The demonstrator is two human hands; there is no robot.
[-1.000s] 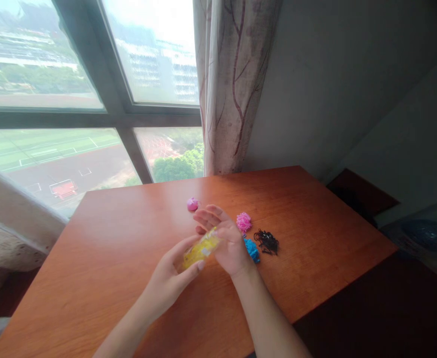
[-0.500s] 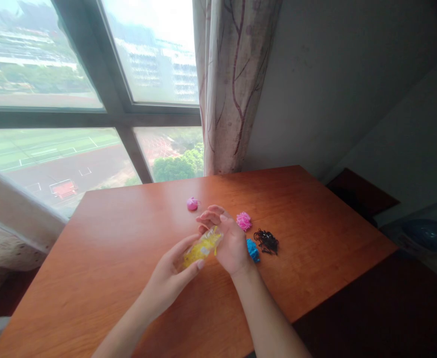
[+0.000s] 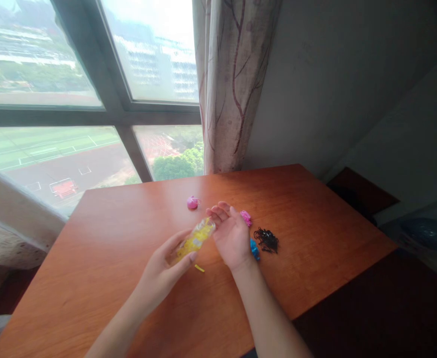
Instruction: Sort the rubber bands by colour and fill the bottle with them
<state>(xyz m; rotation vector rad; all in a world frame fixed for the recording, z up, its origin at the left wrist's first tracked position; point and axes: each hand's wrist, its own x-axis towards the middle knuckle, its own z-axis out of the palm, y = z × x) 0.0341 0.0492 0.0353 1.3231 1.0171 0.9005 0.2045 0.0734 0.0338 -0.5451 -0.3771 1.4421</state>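
Note:
My left hand (image 3: 164,266) is closed around a clear plastic container (image 3: 197,237) filled with yellow bands, tilted with its end toward my other palm. My right hand (image 3: 232,236) is held palm up just right of that end, fingers extended and apart, with nothing seen lying in it. A single yellow band (image 3: 199,268) lies on the table below the container. Partly hidden behind my right hand are a pink pile of bands (image 3: 246,218) and a blue pile of bands (image 3: 255,250). A black pile of bands (image 3: 267,240) sits farther right.
The wooden table (image 3: 110,278) stands against a window (image 3: 159,154) and a patterned curtain (image 3: 226,94). Toward the back lies a small pink rounded object (image 3: 192,202). A dark surface (image 3: 382,308) borders the table at lower right.
My left hand and the container have drawn slightly left, away from my right palm. My right hand has opened more, and a yellow band now shows on the table.

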